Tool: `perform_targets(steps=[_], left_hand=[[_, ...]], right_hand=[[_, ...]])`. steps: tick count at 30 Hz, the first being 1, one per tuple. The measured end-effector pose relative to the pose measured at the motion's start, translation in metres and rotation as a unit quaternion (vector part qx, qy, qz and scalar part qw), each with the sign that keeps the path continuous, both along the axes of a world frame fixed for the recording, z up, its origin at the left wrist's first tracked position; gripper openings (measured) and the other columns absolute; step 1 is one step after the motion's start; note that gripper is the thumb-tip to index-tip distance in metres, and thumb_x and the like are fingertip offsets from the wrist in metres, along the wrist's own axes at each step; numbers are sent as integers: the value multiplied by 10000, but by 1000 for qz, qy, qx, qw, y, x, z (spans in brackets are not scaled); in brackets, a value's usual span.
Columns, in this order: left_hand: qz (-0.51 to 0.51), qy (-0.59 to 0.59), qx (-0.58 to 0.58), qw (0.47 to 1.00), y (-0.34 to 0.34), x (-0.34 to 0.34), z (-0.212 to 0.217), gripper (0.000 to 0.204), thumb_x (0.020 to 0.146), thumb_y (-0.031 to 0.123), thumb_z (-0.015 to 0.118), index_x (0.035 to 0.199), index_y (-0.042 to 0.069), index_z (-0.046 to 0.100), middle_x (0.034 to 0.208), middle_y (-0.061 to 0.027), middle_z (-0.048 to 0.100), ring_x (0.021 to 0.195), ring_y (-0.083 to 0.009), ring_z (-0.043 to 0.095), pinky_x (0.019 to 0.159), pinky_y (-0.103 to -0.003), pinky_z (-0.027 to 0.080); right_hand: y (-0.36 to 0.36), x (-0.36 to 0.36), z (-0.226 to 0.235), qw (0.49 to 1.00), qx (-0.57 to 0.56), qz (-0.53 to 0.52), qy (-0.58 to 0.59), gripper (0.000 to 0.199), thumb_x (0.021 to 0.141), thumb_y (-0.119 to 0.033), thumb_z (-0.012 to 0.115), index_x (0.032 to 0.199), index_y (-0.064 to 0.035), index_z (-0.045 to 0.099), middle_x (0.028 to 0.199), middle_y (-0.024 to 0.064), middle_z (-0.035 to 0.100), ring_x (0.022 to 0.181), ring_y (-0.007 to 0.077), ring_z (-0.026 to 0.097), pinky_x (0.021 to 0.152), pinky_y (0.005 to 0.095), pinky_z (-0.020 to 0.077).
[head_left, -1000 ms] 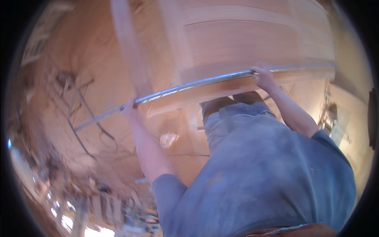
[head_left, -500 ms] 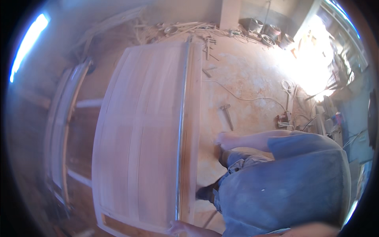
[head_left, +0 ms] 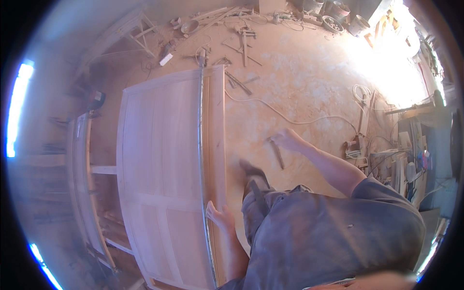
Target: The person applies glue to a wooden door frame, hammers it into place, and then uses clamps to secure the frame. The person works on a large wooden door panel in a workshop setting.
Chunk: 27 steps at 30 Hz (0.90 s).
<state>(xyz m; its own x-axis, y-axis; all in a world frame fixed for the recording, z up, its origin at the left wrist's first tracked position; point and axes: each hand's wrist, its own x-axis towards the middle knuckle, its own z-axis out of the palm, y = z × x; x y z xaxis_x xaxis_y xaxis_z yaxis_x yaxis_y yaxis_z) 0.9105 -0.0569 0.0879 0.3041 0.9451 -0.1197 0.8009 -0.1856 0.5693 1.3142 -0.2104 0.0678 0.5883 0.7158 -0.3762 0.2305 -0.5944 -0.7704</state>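
Note:
A large pale wooden panel, like a framed door (head_left: 157,145), lies to my left on supports. A long metal bar (head_left: 201,125), like a clamp bar, runs along its right side beside a wooden edge strip (head_left: 218,140). My left hand (head_left: 221,218) is at the bar and strip, thumb apart from the fingers; firm contact cannot be made out. My right hand (head_left: 288,140) is out in front over the floor, its fingers curled and their inner side hidden. Below it, a hammer-like tool (head_left: 278,155) lies on the floor, its head covered by that hand in this view.
A second wooden frame (head_left: 82,179) stands further left. A pale cable (head_left: 290,120) crosses the floor to a red tool (head_left: 352,145) at right. Clamps (head_left: 245,43), buckets (head_left: 358,25) and scraps line the far side. Wood offcuts (head_left: 401,169) lean at the right.
My left hand has moved forward along the panel's edge. My right arm has reached further forward, over the hammer-like tool. My feet have shifted, and the view has tilted.

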Motion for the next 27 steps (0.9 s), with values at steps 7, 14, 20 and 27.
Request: perform_targets(steps=[7, 14, 20, 27], left_hand=[[-42, -8, -76, 996, 62, 178, -32, 473, 855, 97, 691, 1294, -57, 608, 1229, -261, 635, 1194, -449, 554, 1041, -526, 444], [-16, -202, -183, 962, 161, 400, 2, 500, 925, 91, 665, 1367, -109, 547, 1354, -307, 603, 1276, -376, 602, 1089, -447, 475], [110, -252, -195, 942, 207, 508, 14, 447, 934, 89, 653, 1325, -113, 573, 1291, -282, 652, 1212, -368, 642, 1045, -431, 498], [423, -321, -169, 831, 159, 626, -14, 445, 970, 66, 626, 1378, -90, 543, 1227, -198, 693, 1093, -232, 681, 996, -370, 521]], right_hand=[[180, 205, 55, 987, 67, 99, -108, 297, 864, -163, 709, 1137, -45, 717, 1050, 193, 747, 952, 310, 732, 840, 408, 565], [289, 372, 96, 982, 23, 163, -93, 283, 821, -146, 726, 1081, -35, 723, 1017, 172, 745, 962, 341, 715, 861, 438, 555], [453, 440, 98, 859, 93, 443, -241, 451, 743, -159, 737, 1187, -92, 699, 1167, 150, 678, 1159, 366, 609, 1015, 461, 478], [593, 436, -22, 635, 59, 707, -307, 371, 694, -199, 750, 1054, -112, 742, 1084, 118, 719, 1042, 314, 679, 902, 440, 526]])
